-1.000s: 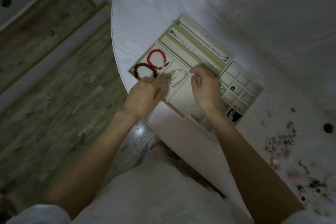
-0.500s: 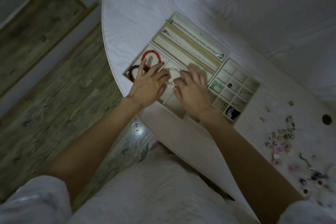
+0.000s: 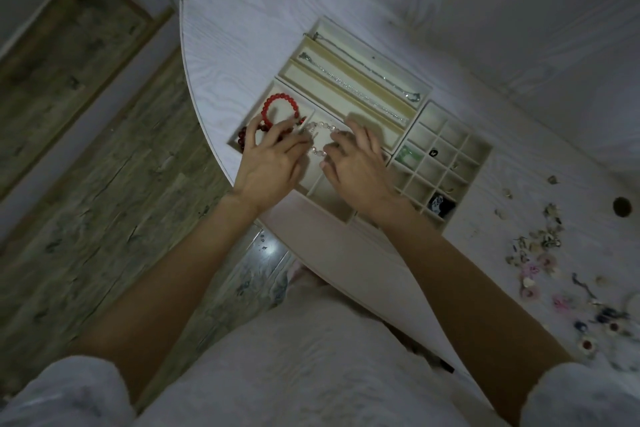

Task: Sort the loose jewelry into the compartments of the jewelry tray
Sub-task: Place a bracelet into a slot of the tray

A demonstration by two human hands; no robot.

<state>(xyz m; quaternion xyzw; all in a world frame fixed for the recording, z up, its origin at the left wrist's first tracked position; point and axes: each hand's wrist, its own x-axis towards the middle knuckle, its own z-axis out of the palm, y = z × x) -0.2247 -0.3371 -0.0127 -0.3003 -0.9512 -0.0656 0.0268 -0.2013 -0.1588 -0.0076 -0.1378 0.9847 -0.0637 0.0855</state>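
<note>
Over the jewelry tray, both hands' fingers now flat on the clear-bead bracelet.

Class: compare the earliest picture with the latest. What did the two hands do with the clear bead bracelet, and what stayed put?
Both hands, the left hand and right hand, lowered from pinching the clear bead bracelet to lying flat-fingered over it in its compartment of the jewelry tray. The red bracelet and the chains stayed put.
</note>
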